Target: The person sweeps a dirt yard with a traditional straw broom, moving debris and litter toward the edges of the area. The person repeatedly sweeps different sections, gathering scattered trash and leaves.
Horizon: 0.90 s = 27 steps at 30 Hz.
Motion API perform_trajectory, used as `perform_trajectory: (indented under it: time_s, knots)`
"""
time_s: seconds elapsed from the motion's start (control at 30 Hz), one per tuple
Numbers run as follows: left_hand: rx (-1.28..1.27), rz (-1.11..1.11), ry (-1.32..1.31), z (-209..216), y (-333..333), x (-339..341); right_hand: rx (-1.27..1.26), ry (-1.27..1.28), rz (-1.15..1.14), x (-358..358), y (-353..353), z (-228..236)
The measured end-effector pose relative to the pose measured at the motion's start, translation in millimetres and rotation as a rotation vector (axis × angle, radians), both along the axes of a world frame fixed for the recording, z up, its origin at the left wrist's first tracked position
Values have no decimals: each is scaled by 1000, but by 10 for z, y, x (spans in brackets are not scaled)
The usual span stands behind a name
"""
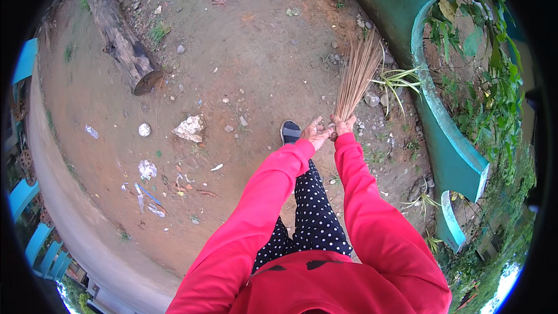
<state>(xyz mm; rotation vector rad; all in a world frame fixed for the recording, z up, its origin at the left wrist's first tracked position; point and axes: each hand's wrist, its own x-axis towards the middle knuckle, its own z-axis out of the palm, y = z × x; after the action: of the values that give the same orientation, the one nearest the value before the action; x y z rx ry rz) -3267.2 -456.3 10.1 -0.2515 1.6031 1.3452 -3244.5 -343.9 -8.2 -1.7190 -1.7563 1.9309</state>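
My right hand point(343, 125) is closed round the lower end of a stick broom point(358, 72), a loose bundle of thin brown sticks. The sticks fan out away from me, toward the green wall. Beside it, my left hand point(316, 132) is against the butt end of the bundle, its fingers curled in at the broom's base. Part of the gripped end is hidden by the fingers. Both arms are in red sleeves. Below the hands, one dark shoe point(290, 131) stands on bare earth.
A curved green wall point(433, 102) runs down the right, with leafy plants point(500, 87) behind it and a striped-leaf plant point(400, 81) at its foot. At the far left lies a log point(119, 32). A pale rock point(190, 128), a round stone point(145, 129) and plastic litter point(147, 170) dot the ground.
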Motion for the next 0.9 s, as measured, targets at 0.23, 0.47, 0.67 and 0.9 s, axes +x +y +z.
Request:
perform_trajectory:
  time_s: [0.23, 0.47, 0.67, 0.9]
  knots:
    - [-193, 46, -148, -130, 69, -236, -244, 98, 349, -79, 378, 378]
    - [-140, 174, -97, -138, 140, -463, 12, 215, 338, -418, 482, -69]
    - [-299, 415, 10, -55, -105, -820, -217, -7, 632, -1080, -285, -340]
    - [-694, 629, 176, 43, -586, -924, -501, 192, 1115, -1143, -592, 223]
